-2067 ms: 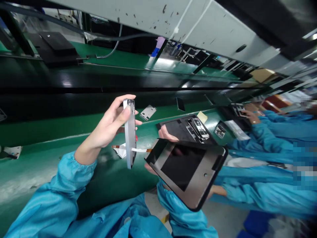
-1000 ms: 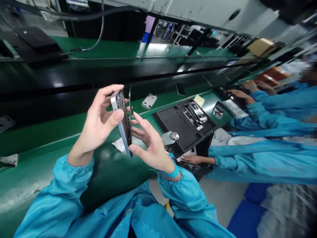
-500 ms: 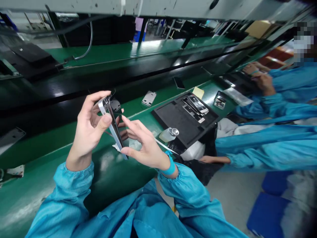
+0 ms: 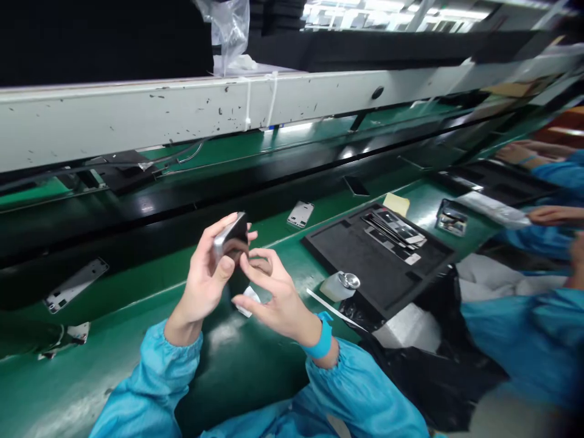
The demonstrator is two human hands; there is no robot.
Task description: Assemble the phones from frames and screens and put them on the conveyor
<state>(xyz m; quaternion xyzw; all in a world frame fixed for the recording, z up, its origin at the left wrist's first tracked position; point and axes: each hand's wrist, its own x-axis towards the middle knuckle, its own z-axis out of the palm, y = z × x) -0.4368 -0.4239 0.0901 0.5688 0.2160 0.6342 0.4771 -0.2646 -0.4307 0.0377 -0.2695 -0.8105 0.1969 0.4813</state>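
A long, glossy green table (image 4: 260,359) runs past us, carrying a flat black rectangular tray (image 4: 337,243). Over the table, the worker's left hand (image 4: 205,283) has its grip closed around a glossy black, silver-edged phone (image 4: 238,234), held tilted, while the right hand (image 4: 280,301) puts fingertips to its dark face, though I can't tell whether that grip is closed. Thin black-and-silver panels (image 4: 396,229) lie fanned on the tray, a translucent metal-capped bottle (image 4: 336,286) just beside it.
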